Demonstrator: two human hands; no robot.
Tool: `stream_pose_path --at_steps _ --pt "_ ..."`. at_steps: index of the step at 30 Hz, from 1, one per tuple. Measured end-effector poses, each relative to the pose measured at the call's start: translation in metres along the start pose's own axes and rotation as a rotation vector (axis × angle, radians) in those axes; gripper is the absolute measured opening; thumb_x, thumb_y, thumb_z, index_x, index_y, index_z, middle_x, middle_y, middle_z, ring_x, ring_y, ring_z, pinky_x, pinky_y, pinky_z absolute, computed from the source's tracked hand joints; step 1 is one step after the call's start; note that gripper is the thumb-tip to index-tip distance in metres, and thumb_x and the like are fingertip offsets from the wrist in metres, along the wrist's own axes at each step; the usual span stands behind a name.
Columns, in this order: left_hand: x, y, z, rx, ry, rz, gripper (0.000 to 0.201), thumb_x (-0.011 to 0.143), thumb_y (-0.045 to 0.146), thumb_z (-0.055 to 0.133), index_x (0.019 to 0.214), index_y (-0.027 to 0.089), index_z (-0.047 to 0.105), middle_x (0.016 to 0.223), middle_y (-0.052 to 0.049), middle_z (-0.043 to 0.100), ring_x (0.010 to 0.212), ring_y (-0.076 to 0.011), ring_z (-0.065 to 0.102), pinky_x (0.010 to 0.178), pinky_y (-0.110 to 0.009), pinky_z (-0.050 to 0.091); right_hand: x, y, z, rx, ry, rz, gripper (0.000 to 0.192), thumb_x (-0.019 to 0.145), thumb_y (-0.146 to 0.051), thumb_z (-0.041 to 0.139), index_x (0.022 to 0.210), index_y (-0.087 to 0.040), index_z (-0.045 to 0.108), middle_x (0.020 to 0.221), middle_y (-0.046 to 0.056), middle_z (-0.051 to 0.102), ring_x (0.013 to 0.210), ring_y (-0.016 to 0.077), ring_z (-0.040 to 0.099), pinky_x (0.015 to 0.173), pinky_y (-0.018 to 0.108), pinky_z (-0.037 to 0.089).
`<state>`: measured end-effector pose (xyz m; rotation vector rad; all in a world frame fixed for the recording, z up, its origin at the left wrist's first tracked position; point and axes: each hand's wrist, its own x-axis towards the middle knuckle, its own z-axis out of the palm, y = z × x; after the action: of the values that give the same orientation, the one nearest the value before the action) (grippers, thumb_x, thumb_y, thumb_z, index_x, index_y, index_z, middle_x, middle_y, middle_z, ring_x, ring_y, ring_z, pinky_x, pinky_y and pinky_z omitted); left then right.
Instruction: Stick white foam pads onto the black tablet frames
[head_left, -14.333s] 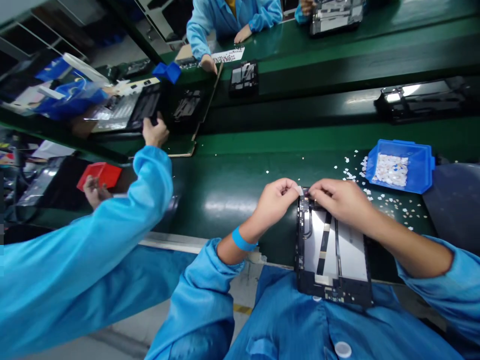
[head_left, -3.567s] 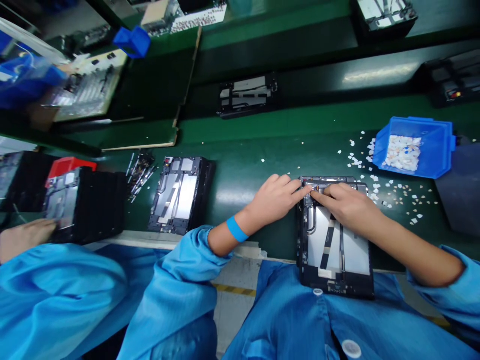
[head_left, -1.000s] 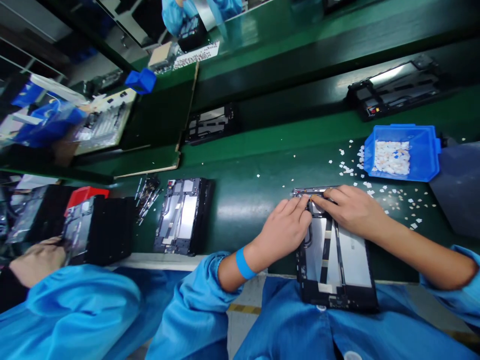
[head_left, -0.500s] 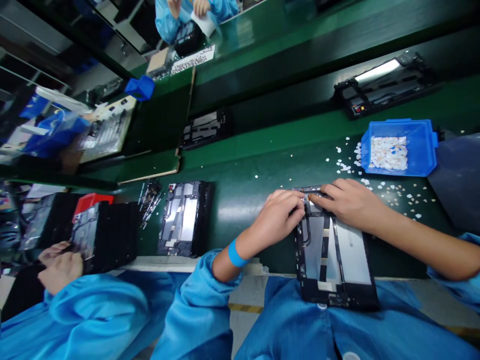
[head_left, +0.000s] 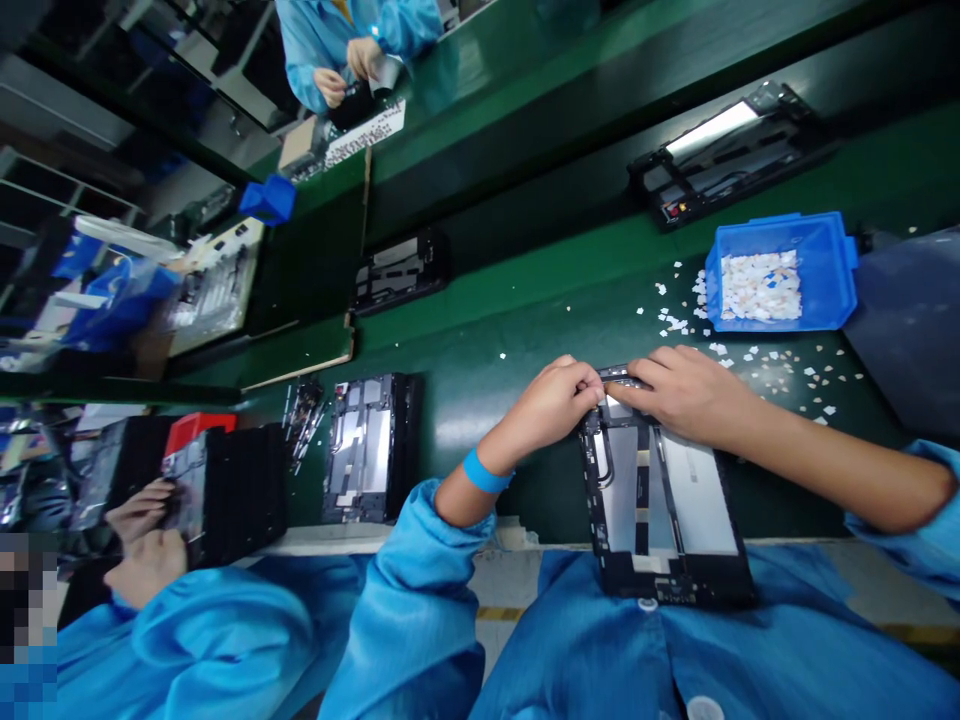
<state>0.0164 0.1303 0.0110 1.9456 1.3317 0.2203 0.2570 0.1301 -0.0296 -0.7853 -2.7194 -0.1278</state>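
An opened tablet (head_left: 637, 500), its frame black and its inside silver, rests tilted across the table's front edge, its lower end over my blue coat. My left hand (head_left: 559, 402), with a blue band at its wrist, pinches thumb and fingers together at the tablet's upper left corner. Whatever lies between those fingertips is too small to make out. Across the upper edge, my right hand (head_left: 684, 390) grips the tablet with bent fingers, its fingertips close to those of the left. Part of the tablet's top end is covered by both hands.
A blue bin (head_left: 784, 275) of small white pieces stands at right, more pieces scattered around it. Stacked tablets (head_left: 364, 450) lie left, beside thin loose parts (head_left: 302, 420). Two more tablets lie farther back. A co-worker's hands (head_left: 146, 540) work at far left; another person sits opposite.
My left hand's fingertips have shifted slightly up and left toward the tablet's corner. My right hand stays at the upper edge. The whole view has turned a little.
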Motion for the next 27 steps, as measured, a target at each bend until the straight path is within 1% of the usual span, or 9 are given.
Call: stream_pose_path --at_steps 10,17,27 --pt "0.001 0.007 0.005 0.099 0.061 -0.006 0.015 0.100 0.017 0.055 0.088 0.019 0.064 0.088 -0.003 0.061 0.091 -0.0201 0.058 0.085 -0.032 0.047 -0.001 -0.001 0.001 0.020 0.020 0.004 0.035 0.101 -0.017 0.054 0.131 -0.025 0.071 0.098 0.009 0.068 0.083 0.0228 0.044 0.071 0.037 0.022" --pt "0.001 0.005 0.011 0.090 0.107 -0.024 0.014 0.099 0.015 0.056 0.088 0.020 0.062 0.090 -0.003 0.062 0.091 -0.0199 0.058 0.087 -0.033 0.048 0.000 -0.001 0.000 0.016 0.011 0.005 0.036 0.100 -0.016 0.055 0.130 -0.025 0.071 0.098 0.009 0.068 0.084 0.0232 0.043 0.070 0.038 0.021" --pt "-0.004 0.008 0.016 0.164 0.134 -0.010 0.012 0.100 0.016 0.053 0.091 0.021 0.057 0.093 -0.004 0.060 0.095 -0.0209 0.056 0.091 -0.035 0.047 0.000 -0.001 -0.002 0.005 0.009 -0.001 0.035 0.102 -0.016 0.053 0.130 -0.024 0.071 0.098 0.008 0.068 0.084 0.0227 0.045 0.071 0.038 0.023"
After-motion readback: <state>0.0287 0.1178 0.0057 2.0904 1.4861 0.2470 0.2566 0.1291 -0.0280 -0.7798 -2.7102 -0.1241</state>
